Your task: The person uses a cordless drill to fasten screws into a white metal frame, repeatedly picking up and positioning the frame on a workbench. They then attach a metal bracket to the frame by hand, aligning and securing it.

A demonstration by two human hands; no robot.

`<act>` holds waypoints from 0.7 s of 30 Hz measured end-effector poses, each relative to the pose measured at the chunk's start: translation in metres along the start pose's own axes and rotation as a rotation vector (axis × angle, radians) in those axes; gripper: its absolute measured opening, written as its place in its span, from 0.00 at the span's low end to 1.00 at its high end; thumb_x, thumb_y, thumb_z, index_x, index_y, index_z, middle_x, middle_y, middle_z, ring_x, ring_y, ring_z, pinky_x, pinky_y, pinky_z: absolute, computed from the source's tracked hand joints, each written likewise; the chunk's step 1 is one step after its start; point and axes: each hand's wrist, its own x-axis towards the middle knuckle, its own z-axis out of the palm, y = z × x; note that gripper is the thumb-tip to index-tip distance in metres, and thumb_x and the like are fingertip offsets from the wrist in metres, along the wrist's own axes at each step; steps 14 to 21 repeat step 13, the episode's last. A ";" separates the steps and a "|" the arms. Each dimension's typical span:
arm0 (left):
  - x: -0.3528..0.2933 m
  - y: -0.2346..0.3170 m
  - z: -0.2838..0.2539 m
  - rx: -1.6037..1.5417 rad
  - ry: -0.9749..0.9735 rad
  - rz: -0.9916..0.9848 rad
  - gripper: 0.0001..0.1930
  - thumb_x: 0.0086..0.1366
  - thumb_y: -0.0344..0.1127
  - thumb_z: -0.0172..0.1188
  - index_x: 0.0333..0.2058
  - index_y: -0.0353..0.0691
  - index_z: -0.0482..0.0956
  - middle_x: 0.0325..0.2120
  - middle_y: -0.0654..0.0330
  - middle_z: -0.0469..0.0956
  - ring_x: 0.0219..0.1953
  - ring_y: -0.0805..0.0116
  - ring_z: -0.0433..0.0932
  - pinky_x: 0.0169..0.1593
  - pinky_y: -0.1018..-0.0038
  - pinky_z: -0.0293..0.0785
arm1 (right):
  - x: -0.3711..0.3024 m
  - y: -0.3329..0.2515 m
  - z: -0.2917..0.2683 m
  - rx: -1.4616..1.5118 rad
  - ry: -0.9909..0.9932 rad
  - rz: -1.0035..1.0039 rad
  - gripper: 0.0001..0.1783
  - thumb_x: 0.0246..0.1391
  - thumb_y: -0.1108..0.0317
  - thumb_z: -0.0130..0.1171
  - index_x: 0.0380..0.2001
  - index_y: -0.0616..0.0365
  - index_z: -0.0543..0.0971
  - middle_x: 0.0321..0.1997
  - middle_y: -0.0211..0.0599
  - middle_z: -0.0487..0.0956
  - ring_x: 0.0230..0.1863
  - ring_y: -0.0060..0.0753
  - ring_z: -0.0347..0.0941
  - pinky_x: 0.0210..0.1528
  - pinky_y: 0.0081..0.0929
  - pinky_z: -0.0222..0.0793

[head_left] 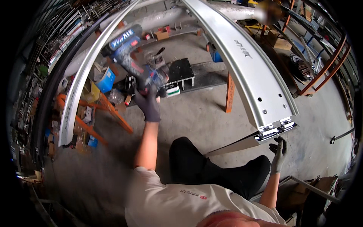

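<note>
My left hand [148, 104], in a dark glove, grips a blue and black cordless drill [128, 62] by its head end; its battery points up and to the left. The drill is slightly blurred and hangs above the workbench. My right hand [279, 153], in a grey glove, has its fingers apart and holds nothing. It is just below the near end of a wide silver metal profile [242, 53]. That end shows several holes and a slotted cross-section with a dark lower edge [278, 132]. Handwritten marks run along the profile's top face.
A long, narrow pale rail [81, 90] curves along the left. Beyond the drill, a low bench with orange legs [230, 92] carries a black plate [181, 70] and small boxes. A blue bin [105, 79] sits at left. An orange-framed rack [321, 77] stands at right.
</note>
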 end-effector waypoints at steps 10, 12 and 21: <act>-0.146 -0.062 -0.047 0.163 -0.343 -1.028 0.24 0.64 0.53 0.63 0.44 0.35 0.82 0.25 0.59 0.81 0.14 0.72 0.76 0.16 0.76 0.71 | 0.072 0.205 0.039 -0.542 -0.467 -0.241 0.21 0.62 0.69 0.62 0.57 0.63 0.77 0.49 0.41 0.83 0.47 0.34 0.79 0.51 0.34 0.77; -0.166 -0.122 -0.042 0.193 -0.430 -1.221 0.24 0.64 0.56 0.61 0.41 0.39 0.84 0.23 0.61 0.80 0.14 0.75 0.74 0.17 0.78 0.68 | 0.087 0.241 0.060 -0.618 -0.567 -0.451 0.19 0.64 0.70 0.59 0.58 0.59 0.78 0.54 0.39 0.80 0.53 0.29 0.74 0.57 0.31 0.73; -0.175 -0.144 -0.039 0.163 -0.484 -1.316 0.24 0.64 0.58 0.59 0.40 0.41 0.85 0.23 0.63 0.80 0.16 0.77 0.74 0.17 0.79 0.66 | 0.085 0.246 0.074 -0.695 -0.666 -0.481 0.19 0.65 0.70 0.59 0.59 0.59 0.77 0.57 0.41 0.80 0.56 0.30 0.74 0.59 0.30 0.72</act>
